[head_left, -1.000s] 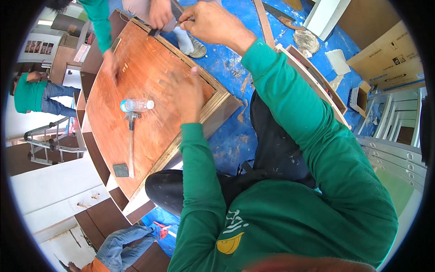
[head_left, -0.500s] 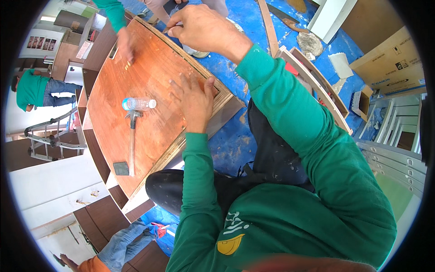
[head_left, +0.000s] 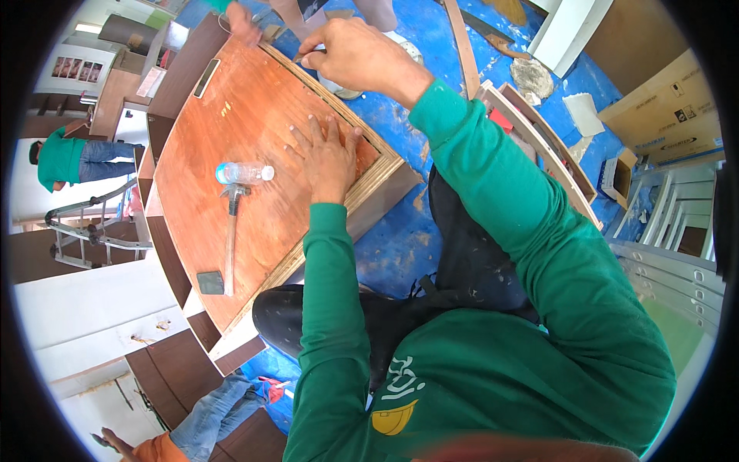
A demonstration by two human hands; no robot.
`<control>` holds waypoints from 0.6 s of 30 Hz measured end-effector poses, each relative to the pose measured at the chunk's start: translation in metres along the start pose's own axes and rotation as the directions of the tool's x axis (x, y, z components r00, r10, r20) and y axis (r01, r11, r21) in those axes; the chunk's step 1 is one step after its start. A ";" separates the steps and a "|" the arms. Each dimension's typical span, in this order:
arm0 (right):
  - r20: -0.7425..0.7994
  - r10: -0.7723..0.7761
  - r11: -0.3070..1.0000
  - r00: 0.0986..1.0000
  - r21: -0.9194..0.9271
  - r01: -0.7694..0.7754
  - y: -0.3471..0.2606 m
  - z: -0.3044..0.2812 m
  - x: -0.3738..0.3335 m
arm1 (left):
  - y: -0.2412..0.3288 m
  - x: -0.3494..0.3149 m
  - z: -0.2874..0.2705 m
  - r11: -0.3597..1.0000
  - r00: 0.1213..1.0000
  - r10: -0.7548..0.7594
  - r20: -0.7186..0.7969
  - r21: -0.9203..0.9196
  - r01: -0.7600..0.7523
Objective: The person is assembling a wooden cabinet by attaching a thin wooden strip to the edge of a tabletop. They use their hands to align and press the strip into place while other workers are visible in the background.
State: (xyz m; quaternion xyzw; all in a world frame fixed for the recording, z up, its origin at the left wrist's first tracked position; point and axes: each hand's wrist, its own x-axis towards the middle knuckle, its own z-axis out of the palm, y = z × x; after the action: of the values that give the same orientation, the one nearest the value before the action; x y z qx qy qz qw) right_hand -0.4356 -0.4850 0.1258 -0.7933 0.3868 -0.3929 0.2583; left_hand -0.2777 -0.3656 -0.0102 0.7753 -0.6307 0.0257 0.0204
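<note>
Plywood panel (head_left: 269,223), reddish-brown and broad, lies directly beneath the person's left hand (head_left: 327,162), in front of the person and toward the left. The left hand rests flat on it near the right-hand border, palm down, its fingers and thumb spread apart and nothing gripped. The right hand (head_left: 360,58) is beyond it, over the far end of the same border, thumb and forefinger pinched together on a slim dark object (head_left: 299,56).

Most of that object is covered by the fingers, so its kind cannot be made out, nor whether it touches the wood. The right palm faces away. A co-worker's hand (head_left: 245,25) is near the panel's far corner; the sleeve above it is cut off by the upper edge. A dark, pale-rimmed oblong (head_left: 205,78) at the far left is too small to identify as an opening or a separate piece.

The panel shows streaky grain and pale scuffs, and its raised wooden border (head_left: 381,175) has layered, striped edges. On it lie a clear plastic bottle (head_left: 245,172) with a blue end, on its side, a claw hammer (head_left: 232,223) with a straight wooden handle, its head just beside the bottle, and a flat, dark, squarish piece (head_left: 210,282) near the handle's end. Crinkled blue sheeting (head_left: 396,266) covers the floor.
</note>
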 end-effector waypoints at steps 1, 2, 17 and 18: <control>-0.001 0.001 1.000 1.000 0.009 -0.001 0.002 0.002 0.000 | 0.003 0.002 -0.002 1.000 1.000 -0.007 0.020 0.013 0.007; -0.002 0.002 1.000 1.000 0.016 -0.002 0.005 0.003 0.000 | 0.007 0.010 -0.005 1.000 0.999 -0.014 0.040 0.025 0.013; 0.245 0.092 0.991 0.965 -0.113 -0.066 0.039 0.028 0.012 | -0.009 0.036 0.012 0.997 0.998 -0.062 0.008 0.055 0.061; 0.274 0.107 0.989 0.956 -0.129 -0.074 0.043 0.032 0.015 | -0.016 0.048 0.014 0.998 0.998 -0.058 -0.006 0.039 0.058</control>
State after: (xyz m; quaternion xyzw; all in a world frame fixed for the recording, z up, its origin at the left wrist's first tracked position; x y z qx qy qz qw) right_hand -0.4210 -0.5181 0.0836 -0.8360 0.4047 -0.2412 0.2812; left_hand -0.2519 -0.4099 -0.0209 0.7936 -0.6071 0.0393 0.0077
